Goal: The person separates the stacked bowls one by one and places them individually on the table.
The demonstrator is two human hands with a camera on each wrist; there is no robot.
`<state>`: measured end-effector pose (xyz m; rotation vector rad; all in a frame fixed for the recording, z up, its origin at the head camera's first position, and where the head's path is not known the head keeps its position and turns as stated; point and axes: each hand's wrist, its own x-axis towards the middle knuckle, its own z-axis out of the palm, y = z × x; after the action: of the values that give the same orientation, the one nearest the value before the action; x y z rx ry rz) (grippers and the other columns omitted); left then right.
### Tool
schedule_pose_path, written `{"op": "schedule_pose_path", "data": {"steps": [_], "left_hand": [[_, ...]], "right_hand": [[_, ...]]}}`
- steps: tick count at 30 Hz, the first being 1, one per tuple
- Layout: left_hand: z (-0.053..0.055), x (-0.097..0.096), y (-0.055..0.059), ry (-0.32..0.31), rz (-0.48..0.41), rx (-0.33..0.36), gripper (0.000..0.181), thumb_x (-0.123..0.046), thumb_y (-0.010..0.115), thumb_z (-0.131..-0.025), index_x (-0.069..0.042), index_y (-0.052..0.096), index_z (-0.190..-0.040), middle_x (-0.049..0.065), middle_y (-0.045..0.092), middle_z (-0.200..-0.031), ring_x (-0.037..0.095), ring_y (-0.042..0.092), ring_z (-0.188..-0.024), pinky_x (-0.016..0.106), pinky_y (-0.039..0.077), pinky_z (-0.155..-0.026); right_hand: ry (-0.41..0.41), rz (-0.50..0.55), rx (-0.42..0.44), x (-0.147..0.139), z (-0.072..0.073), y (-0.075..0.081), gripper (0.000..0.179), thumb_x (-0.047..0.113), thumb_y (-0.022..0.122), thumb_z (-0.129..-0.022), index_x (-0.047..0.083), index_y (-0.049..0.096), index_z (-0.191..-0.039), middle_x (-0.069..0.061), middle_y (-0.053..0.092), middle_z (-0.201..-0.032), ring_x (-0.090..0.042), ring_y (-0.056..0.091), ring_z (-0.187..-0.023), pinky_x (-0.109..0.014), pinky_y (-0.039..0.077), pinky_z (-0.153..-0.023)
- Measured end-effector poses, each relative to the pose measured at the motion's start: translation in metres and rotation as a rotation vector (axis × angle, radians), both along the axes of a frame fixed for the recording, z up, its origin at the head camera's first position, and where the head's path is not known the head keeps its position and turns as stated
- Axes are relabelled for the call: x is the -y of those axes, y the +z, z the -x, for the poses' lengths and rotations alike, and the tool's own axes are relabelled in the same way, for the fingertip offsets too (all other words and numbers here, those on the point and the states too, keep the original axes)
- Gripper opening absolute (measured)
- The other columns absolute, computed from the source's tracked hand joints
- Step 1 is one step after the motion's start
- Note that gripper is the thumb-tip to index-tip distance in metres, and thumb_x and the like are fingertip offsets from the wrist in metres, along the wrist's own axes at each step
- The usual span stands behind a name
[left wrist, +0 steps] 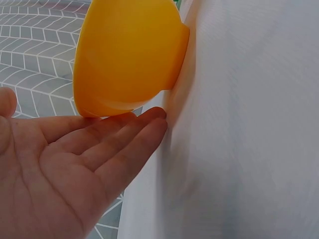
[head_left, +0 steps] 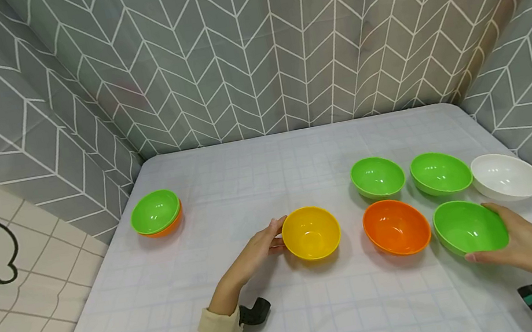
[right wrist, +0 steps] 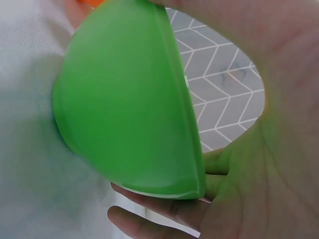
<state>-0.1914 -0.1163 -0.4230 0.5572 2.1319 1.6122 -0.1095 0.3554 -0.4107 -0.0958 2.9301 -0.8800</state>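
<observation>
In the head view, my left hand [head_left: 258, 251] is beside a yellow bowl [head_left: 311, 233] near the table's middle. The left wrist view shows its nearly straight fingers [left wrist: 112, 142] against the side of that bowl, palm facing it. At the right, my right hand [head_left: 518, 238] grips a green bowl [head_left: 468, 226], thumb on the near side and fingers round the far side. Seen from the right wrist, this bowl [right wrist: 124, 104] sits between thumb and fingers, its base close to the cloth; I cannot tell whether it touches.
An orange bowl [head_left: 396, 227] stands between the yellow and the gripped green one. Behind are two green bowls [head_left: 377, 177] and a white bowl [head_left: 506, 176]. Far left, a green bowl [head_left: 155, 211] is nested in an orange bowl [head_left: 171, 228]. Patterned curtains [head_left: 247, 51] border the white-covered table [head_left: 257, 173].
</observation>
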Motion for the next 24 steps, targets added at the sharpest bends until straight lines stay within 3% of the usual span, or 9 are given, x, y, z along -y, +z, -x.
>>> {"op": "schedule_pose_path", "data": {"steps": [10, 14, 19, 24], "left_hand": [[-0.001, -0.001, 0.001, 0.020, 0.003, -0.020, 0.058, -0.041, 0.022, -0.108, -0.002, 0.030, -0.150, 0.017, 0.038, -0.149, 0.033, 0.052, -0.123, 0.043, 0.044, -0.100], [-0.003, -0.002, -0.002, 0.056, 0.058, -0.062, 0.059, -0.044, 0.025, -0.107, -0.004, 0.033, -0.150, 0.013, 0.042, -0.147, 0.029, 0.053, -0.122, 0.041, 0.044, -0.100], [-0.002, 0.002, 0.001, 0.137, 0.252, -0.244, 0.060, -0.046, 0.030, -0.105, -0.008, 0.034, -0.150, 0.004, 0.039, -0.150, 0.019, 0.038, -0.135, 0.039, 0.030, -0.111], [0.000, 0.008, 0.025, 0.139, 0.482, -0.522, 0.067, -0.053, 0.032, -0.102, -0.008, 0.028, -0.152, 0.006, 0.030, -0.155, 0.021, 0.027, -0.141, 0.039, 0.022, -0.114]], "right_hand": [[0.019, 0.019, -0.017, -0.002, -0.001, -0.005, 0.116, 0.030, 0.080, -0.077, -0.019, -0.001, -0.145, -0.049, 0.017, -0.137, -0.060, 0.030, -0.115, -0.076, 0.030, -0.085], [0.024, 0.043, -0.039, -0.003, -0.004, -0.005, 0.120, 0.028, 0.082, -0.076, -0.014, -0.005, -0.147, -0.048, 0.015, -0.139, -0.061, 0.026, -0.118, -0.077, 0.024, -0.089], [0.011, 0.030, -0.167, 0.000, -0.006, 0.004, 0.122, 0.027, 0.085, -0.073, -0.008, -0.003, -0.150, -0.044, 0.021, -0.141, -0.061, 0.024, -0.123, -0.076, 0.018, -0.095], [0.043, -0.057, -0.412, 0.018, 0.003, 0.030, 0.117, 0.034, 0.086, -0.070, -0.001, 0.011, -0.154, -0.039, 0.023, -0.145, -0.056, 0.020, -0.132, -0.066, 0.004, -0.109]]}}
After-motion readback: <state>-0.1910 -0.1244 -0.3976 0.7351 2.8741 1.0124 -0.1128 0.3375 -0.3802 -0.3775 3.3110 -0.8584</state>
